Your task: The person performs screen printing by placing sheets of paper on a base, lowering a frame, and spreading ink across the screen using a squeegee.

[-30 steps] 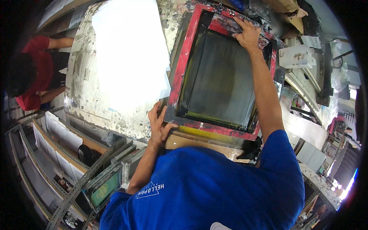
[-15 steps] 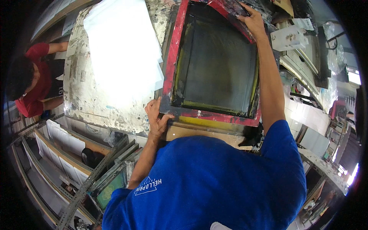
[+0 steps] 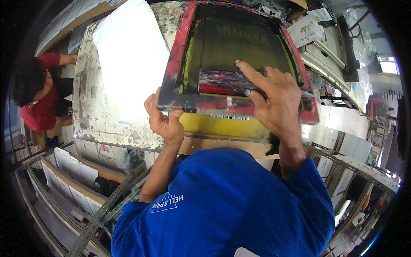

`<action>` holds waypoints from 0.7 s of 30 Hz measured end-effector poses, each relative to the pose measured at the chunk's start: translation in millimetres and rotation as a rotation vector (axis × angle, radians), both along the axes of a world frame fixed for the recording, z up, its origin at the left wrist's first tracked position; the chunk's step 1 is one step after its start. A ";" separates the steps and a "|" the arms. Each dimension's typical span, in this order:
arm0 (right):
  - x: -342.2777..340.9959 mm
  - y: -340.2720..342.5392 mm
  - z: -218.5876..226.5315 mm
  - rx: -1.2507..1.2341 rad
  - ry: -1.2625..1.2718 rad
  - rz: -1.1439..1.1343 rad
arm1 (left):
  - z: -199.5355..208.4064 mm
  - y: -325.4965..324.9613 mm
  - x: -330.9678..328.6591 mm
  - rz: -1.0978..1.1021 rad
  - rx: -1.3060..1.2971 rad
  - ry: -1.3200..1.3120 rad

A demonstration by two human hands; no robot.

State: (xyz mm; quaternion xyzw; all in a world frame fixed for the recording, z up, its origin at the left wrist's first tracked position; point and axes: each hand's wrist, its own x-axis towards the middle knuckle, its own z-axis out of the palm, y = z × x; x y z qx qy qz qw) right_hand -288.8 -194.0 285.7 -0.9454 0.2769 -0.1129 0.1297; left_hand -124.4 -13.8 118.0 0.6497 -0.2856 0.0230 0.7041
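Over the spattered counter [image 3: 90, 99], the red frame [image 3: 177, 55], not yet lifted clear, is gripped by left fingers [image 3: 151, 107], the squeegee [image 3: 220, 81] inside, stroke seemingly finished, being spanned by right fingers [image 3: 252, 73], grip unclear.

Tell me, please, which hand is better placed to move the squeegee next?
The right, I would say: the right hand has its thumb and fingers on the squeegee, while the left hand holds the frame by its near left corner.
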 end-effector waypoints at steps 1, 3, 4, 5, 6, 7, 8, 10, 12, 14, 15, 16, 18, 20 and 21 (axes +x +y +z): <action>1.0 2.7 9.9 -0.076 -0.014 0.027 | 12.1 -7.2 1.2 -0.002 -0.041 0.072; 8.1 -7.6 24.1 -0.258 -0.137 0.058 | 48.6 -35.0 4.1 0.086 -0.077 0.065; 12.4 -17.4 30.2 -0.348 -0.195 0.069 | 71.0 -53.9 2.8 0.129 -0.130 0.078; 17.0 -29.5 37.9 -0.333 -0.295 0.116 | 75.3 -64.7 9.9 0.149 -0.206 0.069; 23.2 -44.4 42.4 -0.317 -0.400 0.166 | 74.9 -75.5 19.8 0.172 -0.284 0.057; 29.9 -52.5 57.6 -0.190 -0.429 0.143 | 73.1 -90.8 31.0 0.012 -0.535 0.050; 36.5 -60.9 71.7 -0.060 -0.464 0.113 | 76.0 -109.6 35.6 0.011 -0.634 0.038; 49.2 -75.0 85.4 0.071 -0.571 0.090 | 41.3 -135.7 60.6 0.016 -0.370 0.051; 57.1 -79.4 103.1 0.081 -0.624 0.094 | -0.6 -169.0 90.5 -0.019 0.051 -0.048; 63.6 -82.7 111.1 -0.073 -0.646 0.135 | -49.0 -211.6 118.6 -0.182 0.210 0.014; 67.4 -91.2 105.9 -0.231 -0.670 0.166 | -72.5 -233.2 130.6 -0.153 0.335 -0.107; 68.7 -90.0 116.5 -0.163 -0.584 0.164 | -97.9 -247.6 143.0 -0.110 0.463 -0.222; 65.4 -89.9 136.2 -0.052 -0.392 0.121 | -125.1 -268.9 140.4 -0.080 0.682 -0.412; 65.2 -98.6 136.6 -0.030 -0.359 0.161 | -141.2 -278.4 136.5 -0.049 0.880 -0.563; 64.2 -103.5 134.4 -0.031 -0.375 0.184 | -141.5 -281.4 132.1 -0.055 0.894 -0.545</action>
